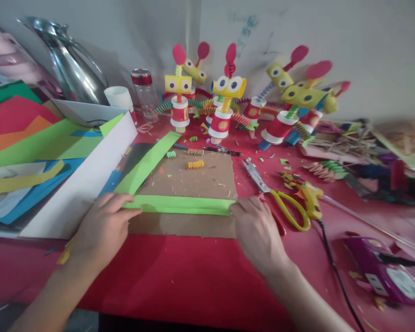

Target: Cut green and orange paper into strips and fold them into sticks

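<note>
A light green paper strip (183,205) lies across the brown cardboard (193,182), with a lengthwise crease or edge along it. My left hand (105,223) has its fingers on the strip's left end, the index finger stretched along it and the others bent. At the right end, the fingers of my right hand (257,230) are pinched together on the strip. Another green strip (148,163) slants up and away from the left end. Small folded paper springs, one orange (195,164), rest on the cardboard's far part.
Yellow-handled scissors (290,210), a yellow glue gun (309,198) with a black cord, and a purple device (390,272) are on the right. Paper-cup figures (221,122) stand at the back. A white box (79,184) of coloured paper is left, near a metal jug (69,64).
</note>
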### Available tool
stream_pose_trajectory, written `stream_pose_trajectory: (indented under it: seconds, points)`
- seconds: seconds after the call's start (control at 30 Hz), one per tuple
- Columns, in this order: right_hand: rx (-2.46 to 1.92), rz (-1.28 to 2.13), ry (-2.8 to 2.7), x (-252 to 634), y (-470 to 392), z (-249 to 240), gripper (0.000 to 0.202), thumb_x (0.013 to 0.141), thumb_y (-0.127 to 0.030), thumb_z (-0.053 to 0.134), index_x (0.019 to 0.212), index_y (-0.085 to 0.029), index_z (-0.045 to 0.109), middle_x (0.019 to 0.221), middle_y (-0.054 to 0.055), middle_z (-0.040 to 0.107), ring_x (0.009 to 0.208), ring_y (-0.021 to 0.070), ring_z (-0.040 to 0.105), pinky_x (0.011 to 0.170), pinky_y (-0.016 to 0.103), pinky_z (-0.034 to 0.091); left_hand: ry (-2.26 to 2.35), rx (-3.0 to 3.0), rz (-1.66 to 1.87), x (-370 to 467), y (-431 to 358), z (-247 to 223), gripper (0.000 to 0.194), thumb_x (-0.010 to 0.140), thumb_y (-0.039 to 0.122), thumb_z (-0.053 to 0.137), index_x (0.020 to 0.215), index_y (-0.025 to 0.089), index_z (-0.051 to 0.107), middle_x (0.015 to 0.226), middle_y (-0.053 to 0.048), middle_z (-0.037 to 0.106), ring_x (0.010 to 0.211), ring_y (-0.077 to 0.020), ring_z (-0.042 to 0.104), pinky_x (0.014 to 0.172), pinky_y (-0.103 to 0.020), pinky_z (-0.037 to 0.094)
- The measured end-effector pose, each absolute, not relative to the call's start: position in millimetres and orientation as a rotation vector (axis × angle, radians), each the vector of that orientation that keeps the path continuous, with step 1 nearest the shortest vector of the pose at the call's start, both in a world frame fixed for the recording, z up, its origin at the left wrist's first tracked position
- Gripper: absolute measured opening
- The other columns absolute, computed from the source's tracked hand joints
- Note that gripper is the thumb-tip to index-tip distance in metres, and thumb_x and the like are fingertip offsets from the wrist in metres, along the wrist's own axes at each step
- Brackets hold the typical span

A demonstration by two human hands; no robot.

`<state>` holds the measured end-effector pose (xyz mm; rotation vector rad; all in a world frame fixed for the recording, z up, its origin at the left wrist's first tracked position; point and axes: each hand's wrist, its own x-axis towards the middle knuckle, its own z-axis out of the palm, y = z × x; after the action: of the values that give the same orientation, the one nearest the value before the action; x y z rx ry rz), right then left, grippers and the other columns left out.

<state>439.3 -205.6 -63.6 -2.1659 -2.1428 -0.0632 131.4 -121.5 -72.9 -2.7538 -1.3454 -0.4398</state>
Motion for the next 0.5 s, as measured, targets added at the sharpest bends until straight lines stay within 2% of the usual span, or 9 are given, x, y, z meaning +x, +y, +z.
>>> stream_pose_trajectory:
  seconds: [0.1, 0.17, 0.27, 0.33, 0.4, 0.5]
  points:
    - [-2.145, -0.157, -2.233, 432.1, -217.9, -71.1, 0.023, 0.078, 0.002, 0.048, 0.080, -0.015, 0.063, 0.086, 0.010, 0.063, 0.083, 0.0257, 0.055, 0.076, 0.037, 0.044, -1.185, -2.708, -0.325, 137.9, -142.6, -75.2, 0.038, 0.084, 0.008, 0.040, 0.102, 0.011, 0.073, 0.106, -0.014, 0.070, 0.102, -0.0297, 0.059, 0.091, -0.045, 0.048]
    - [-2.115, -0.181, -2.254, 430.5, -223.3, -76.7, 0.023, 0.082, 0.001, 0.047, 0.084, -0.015, 0.064, 0.088, 0.010, 0.063, 0.082, 0.0249, 0.056, 0.076, 0.037, 0.046, -1.201, -2.642, -0.291, 142.1, -154.6, -77.7, 0.038, 0.087, 0.010, 0.040, 0.112, 0.006, 0.069, 0.112, -0.016, 0.069, 0.103, -0.0307, 0.060, 0.092, -0.046, 0.048]
    - [-2.086, -0.174, -2.297, 427.5, -228.4, -82.2, 0.023, 0.094, -0.012, 0.044, 0.088, -0.015, 0.066, 0.089, 0.011, 0.063, 0.084, 0.0265, 0.058, 0.077, 0.041, 0.048, -1.293, -2.582, -0.247, 145.7, -164.8, -81.6, 0.038, 0.093, 0.022, 0.042, 0.119, 0.005, 0.064, 0.117, -0.018, 0.067, 0.105, -0.0327, 0.060, 0.094, -0.049, 0.045]
    - [-2.095, -0.156, -2.283, 423.2, -231.0, -84.2, 0.024, 0.096, -0.021, 0.045, 0.093, -0.012, 0.067, 0.094, 0.014, 0.064, 0.089, 0.0290, 0.059, 0.081, 0.044, 0.050, -1.338, -2.573, -0.243, 146.7, -168.0, -83.2, 0.043, 0.095, 0.033, 0.044, 0.123, 0.005, 0.062, 0.120, -0.019, 0.065, 0.110, -0.0344, 0.058, 0.098, -0.051, 0.043]
    - [-2.112, -0.163, -2.219, 418.2, -233.2, -86.4, 0.027, 0.096, -0.024, 0.047, 0.103, -0.006, 0.067, 0.104, 0.018, 0.064, 0.096, 0.0310, 0.059, 0.085, 0.044, 0.051, -1.363, -2.580, -0.230, 148.0, -170.4, -83.2, 0.050, 0.095, 0.040, 0.043, 0.132, 0.009, 0.057, 0.125, -0.020, 0.062, 0.113, -0.0353, 0.056, 0.100, -0.051, 0.042]
    - [-2.135, -0.178, -2.174, 412.7, -235.8, -90.5, 0.038, 0.096, -0.026, 0.047, 0.119, 0.002, 0.061, 0.118, 0.024, 0.061, 0.108, 0.0333, 0.058, 0.092, 0.043, 0.051, -1.401, -2.585, -0.147, 151.2, -174.8, -80.7, 0.052, 0.096, 0.044, 0.039, 0.143, 0.022, 0.048, 0.132, -0.018, 0.056, 0.112, -0.0362, 0.058, 0.099, -0.057, 0.040]
